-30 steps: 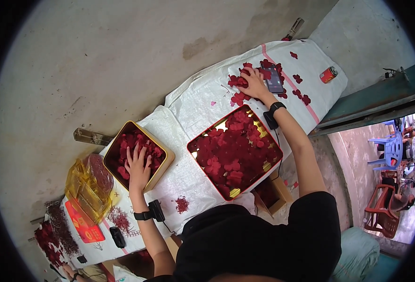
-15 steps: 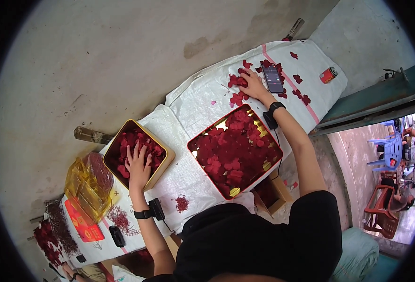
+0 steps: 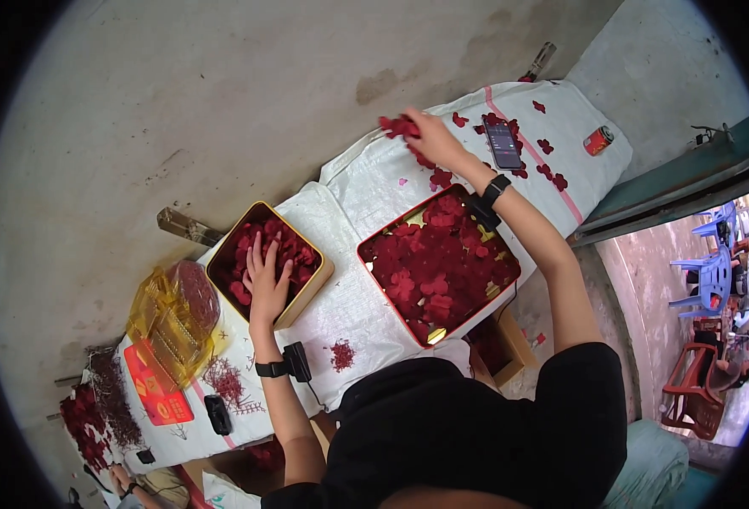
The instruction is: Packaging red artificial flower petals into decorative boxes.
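My left hand rests with spread fingers on dark red flower-shaped petals inside a smaller gold-sided square tin. My right hand is raised over the far edge of the table, its fingers closed round a bunch of red petals. Between the two arms sits a larger square tin with a red rim and gold inside, strewn with many more red petals. A few loose petals lie below my right hand. Each wrist wears a black strap with a small black box.
White sheeting covers the table against a bare wall. Right of my right hand are a phone, scattered petals and a red can. At left lie a yellow plastic bag, a red packet and another person's hand. A cardboard box stands below.
My right hand has lifted a bunch of petals off the sheet and moved left toward the wall. My left hand stays in the smaller tin. The whole view has shifted slightly.
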`<state>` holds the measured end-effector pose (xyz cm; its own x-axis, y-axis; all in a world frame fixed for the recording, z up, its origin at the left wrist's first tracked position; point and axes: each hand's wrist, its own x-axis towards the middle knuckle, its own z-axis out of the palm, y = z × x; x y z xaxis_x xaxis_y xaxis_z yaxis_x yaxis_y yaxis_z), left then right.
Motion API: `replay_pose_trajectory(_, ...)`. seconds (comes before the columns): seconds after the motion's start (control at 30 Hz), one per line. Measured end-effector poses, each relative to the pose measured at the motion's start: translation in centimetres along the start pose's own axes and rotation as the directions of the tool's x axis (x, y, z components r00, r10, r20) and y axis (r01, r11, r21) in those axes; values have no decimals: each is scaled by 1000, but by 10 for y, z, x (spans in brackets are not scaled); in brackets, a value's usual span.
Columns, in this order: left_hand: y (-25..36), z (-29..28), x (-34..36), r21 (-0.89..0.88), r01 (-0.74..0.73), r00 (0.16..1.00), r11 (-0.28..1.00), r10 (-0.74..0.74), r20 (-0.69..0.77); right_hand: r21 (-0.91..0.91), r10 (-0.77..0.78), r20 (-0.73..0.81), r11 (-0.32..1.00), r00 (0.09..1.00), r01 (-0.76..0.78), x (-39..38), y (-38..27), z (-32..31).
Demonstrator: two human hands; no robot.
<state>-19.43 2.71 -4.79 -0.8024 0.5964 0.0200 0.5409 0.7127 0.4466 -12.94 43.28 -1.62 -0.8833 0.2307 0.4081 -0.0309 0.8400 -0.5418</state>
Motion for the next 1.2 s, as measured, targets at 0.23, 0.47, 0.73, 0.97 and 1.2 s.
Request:
replay_pose_trajectory(0.23, 3, -13, 2, -210, 41, 994, 977, -62, -94, 371, -352, 163, 887, 922, 273, 27, -157, 53)
replay_pose_trajectory(0.47, -17, -4, 1, -575, 4, 958, 818, -169, -233, 583, -400, 281, 793, 872, 176, 31, -220, 126)
replay_pose_trajectory(0.73, -27, -9, 1, -839, -179, 893, 513, -274, -358, 37, -502, 577, 804, 644, 594, -1, -201, 207)
replay_pose_trajectory(0.97, -26, 6, 13, -545, -32, 944, 838, -153, -291, 49, -360, 724, 877, 589, 477, -2, -211, 224)
replay_pose_trajectory(1.2, -7, 7, 24, -377, -55, 957, 925, -59, -285, 265, -366, 691, 931, 623, 252, 15, -194, 184)
